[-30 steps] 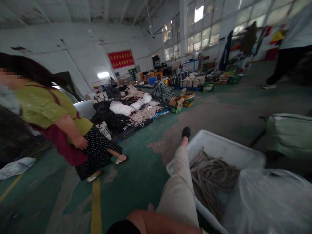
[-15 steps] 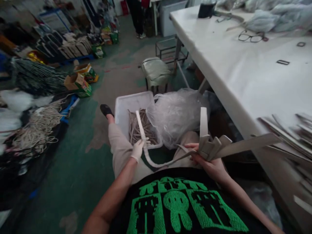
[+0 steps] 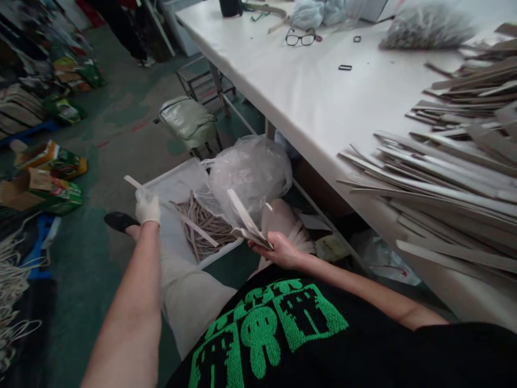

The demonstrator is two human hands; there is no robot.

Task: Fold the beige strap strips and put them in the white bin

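Observation:
My left hand (image 3: 147,208), in a pale glove, is closed on a light strap (image 3: 197,228) over the left side of a white plastic bin (image 3: 172,178). One end of the strap sticks out past the glove, and the other slants down across the bin. Many narrow beige straps (image 3: 205,215) lie loose in the bin. Close to my lap, my bare right hand (image 3: 281,250) grips a small bunch of flat straps (image 3: 244,211), whose ends fan upward. A clear plastic bag (image 3: 250,170) leans over the bin's right side.
On the right, a white table (image 3: 299,102) bears a large pile of straps (image 3: 452,161), eyeglasses (image 3: 300,37), a buckle (image 3: 344,68) and a filled plastic bag (image 3: 424,27). A padded stool (image 3: 189,121) stands beyond the bin. Open cartons (image 3: 40,188) sit on the floor at left.
The view has swung right. My left hand has moved left and away from my right hand with a strap. The long strap that curved between my hands no longer joins them.

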